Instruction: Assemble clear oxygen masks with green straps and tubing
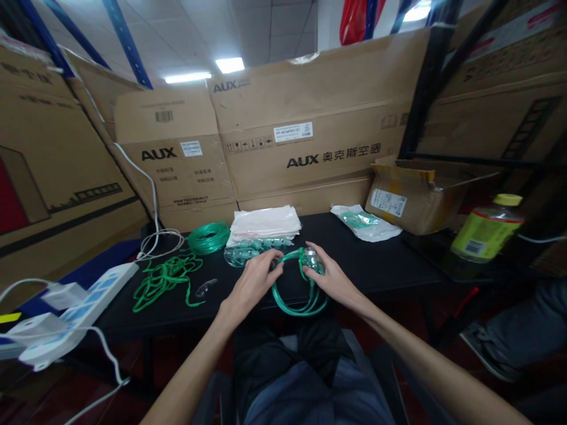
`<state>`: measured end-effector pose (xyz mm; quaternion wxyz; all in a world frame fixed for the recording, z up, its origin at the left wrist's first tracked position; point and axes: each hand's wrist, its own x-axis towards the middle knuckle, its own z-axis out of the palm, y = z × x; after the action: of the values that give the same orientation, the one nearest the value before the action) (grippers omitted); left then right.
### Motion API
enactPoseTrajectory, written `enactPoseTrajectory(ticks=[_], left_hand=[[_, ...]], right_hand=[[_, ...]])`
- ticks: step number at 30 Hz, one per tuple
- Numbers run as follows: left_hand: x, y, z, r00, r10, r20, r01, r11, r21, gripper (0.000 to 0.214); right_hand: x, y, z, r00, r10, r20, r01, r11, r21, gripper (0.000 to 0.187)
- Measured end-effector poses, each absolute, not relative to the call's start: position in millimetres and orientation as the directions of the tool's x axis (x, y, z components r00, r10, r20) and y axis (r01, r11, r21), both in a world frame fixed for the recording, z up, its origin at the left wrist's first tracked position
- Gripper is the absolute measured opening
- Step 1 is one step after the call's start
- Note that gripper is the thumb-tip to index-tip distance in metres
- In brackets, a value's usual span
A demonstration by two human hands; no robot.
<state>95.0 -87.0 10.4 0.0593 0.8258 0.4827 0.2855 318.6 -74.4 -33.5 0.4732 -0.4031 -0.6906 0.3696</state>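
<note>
My left hand [264, 270] is closed, thumb and fingers pinching the left side of a coil of green plastic tubing [301, 311]. The loops hang below my hands at the table's front edge. My right hand [331, 276] is closed around a clear greenish plastic mask [315, 260] with a shiny metallic-looking part on top; a green strap lies against it. My fingers hide part of its shape. Just beyond my left hand lie several clear green masks [241, 252], beside a stack of white bags [264, 223].
Left are a green tubing coil [209, 237], tangled green straps [166, 280], a small clear piece [206, 287] and a power strip [80, 316]. Right are a bag with green contents [365, 222], an open carton [411, 198] and a bottle [487, 230]. Another person's leg [522, 330] shows right.
</note>
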Motion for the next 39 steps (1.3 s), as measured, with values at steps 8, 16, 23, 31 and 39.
enactPoseTrajectory(ticks=[8,16,23,31,39], left_hand=[[93,-79,30,0.534,0.729,0.429,0.756,-0.638,0.144,0.036],[101,-76,39,0.631,0.741,0.229,0.775,-0.616,-0.142,0.05],[108,-76,39,0.574,0.782,0.244,0.817,-0.567,-0.105,0.049],[108,-72,39,0.609,0.756,0.242,0.772,-0.634,0.038,0.042],[117,6,64,0.398,0.864,0.309,0.905,-0.426,0.026,0.048]], right_hand=[[319,-75,-4,-0.403,0.901,0.162,-0.268,0.052,-0.962,0.06],[332,-70,3,-0.5,0.864,0.055,-0.147,-0.022,-0.989,0.069],[334,-73,2,-0.477,0.874,0.09,-0.202,-0.009,-0.979,0.066],[338,-74,3,-0.494,0.866,0.073,-0.308,-0.096,-0.946,0.048],[354,-56,-6,-0.229,0.973,0.017,-0.471,-0.096,-0.877,0.043]])
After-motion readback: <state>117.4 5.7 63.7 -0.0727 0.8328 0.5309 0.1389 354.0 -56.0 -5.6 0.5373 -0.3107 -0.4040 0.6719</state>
